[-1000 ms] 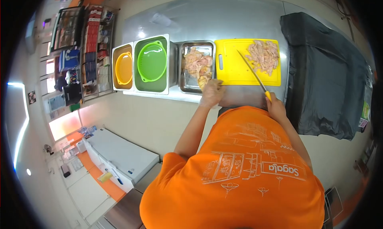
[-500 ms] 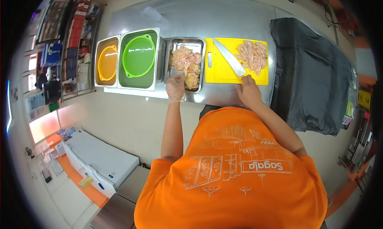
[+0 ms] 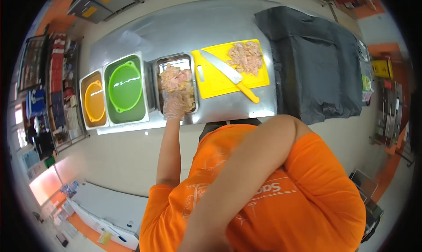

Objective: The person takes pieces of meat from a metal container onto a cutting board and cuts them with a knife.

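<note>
My left hand (image 3: pixel 175 106), in a clear plastic glove, reaches over the near edge of a metal tray (image 3: pixel 196 107) and touches raw chicken pieces (image 3: pixel 176 78) inside it. Its fingertips blend into the meat, so their grip is unclear. Bent across my body, my right forearm runs down to the lower edge of the view, where the hand is out of sight. A knife (image 3: pixel 225 71) with a yellow handle lies diagonally on a yellow cutting board (image 3: pixel 212 87). Cut raw chicken (image 3: pixel 246 58) is heaped on the board's far right part.
Left of the tray, metal pans hold a green basket (image 3: pixel 140 83) and an orange-yellow basket (image 3: pixel 89 103). Black plastic sheeting (image 3: pixel 312 72) covers something at the table's right. A white chest-like unit (image 3: pixel 114 203) stands at lower left, with shelves (image 3: pixel 57 85) farther left.
My right hand has left the knife handle and its arm has folded across my body. My left hand has moved farther into the tray over the chicken. The camera view has shifted and rotated.
</note>
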A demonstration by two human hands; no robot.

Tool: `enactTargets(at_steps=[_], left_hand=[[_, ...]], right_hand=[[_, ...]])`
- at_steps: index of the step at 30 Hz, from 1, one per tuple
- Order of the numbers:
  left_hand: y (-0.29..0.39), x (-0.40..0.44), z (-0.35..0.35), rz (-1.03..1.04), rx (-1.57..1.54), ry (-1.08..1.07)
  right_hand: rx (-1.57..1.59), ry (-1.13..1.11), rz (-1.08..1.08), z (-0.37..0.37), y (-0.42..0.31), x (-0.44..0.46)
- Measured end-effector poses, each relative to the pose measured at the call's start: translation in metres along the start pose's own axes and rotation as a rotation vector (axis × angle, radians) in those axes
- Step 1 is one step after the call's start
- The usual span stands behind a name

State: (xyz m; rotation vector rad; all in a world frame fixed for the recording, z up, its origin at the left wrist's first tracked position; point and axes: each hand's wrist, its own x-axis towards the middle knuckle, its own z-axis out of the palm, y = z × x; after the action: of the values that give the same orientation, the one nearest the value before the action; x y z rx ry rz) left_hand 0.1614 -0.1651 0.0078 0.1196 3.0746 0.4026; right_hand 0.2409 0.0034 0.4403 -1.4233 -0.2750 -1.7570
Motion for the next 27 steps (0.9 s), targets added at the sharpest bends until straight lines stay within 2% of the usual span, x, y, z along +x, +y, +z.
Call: enactTargets(at_steps=[1,5,8,10,12,14,17,19,24,27], left_hand=[[0.000,-0.004,-0.017,0.019,0.091,-0.007],[-0.009,-0.009,-0.060,-0.143,0.013,-0.150],[-0.021,0.001,-0.055,-0.088,0.016,-0.125],[-0.012,0.011,-0.047,-0.029,-0.097,-0.071],[0.000,0.020,-0.034,0.012,-0.132,-0.066],[0.004,0.028,-0.014,0.017,-0.078,-0.094],[0.002,0.039,0.007,0.118,-0.004,-0.088],[0.006,0.042,0.010,0.089,-0.031,-0.042],[0.007,0.038,-0.023,0.131,-0.121,-0.177],[-0.009,0.043,-0.031,0.185,-0.121,-0.330]], right_hand=[[0.032,-0.012,0.033,-0.004,-0.005,-0.001],[0.112,0.002,0.067,-0.016,-0.004,0.004],[0.095,0.099,0.012,-0.011,0.026,0.021],[0.056,0.194,-0.045,-0.002,0.053,0.034],[0.325,-0.100,-0.537,0.009,0.126,0.072],[0.366,-0.243,-0.605,0.005,0.144,0.083],[0.123,-0.177,-0.087,-0.018,0.079,0.065],[-0.022,-0.122,0.253,-0.025,0.047,0.055],[-0.221,-0.024,0.203,-0.021,0.030,0.048],[-0.139,-0.207,0.182,-0.051,0.043,0.052]])
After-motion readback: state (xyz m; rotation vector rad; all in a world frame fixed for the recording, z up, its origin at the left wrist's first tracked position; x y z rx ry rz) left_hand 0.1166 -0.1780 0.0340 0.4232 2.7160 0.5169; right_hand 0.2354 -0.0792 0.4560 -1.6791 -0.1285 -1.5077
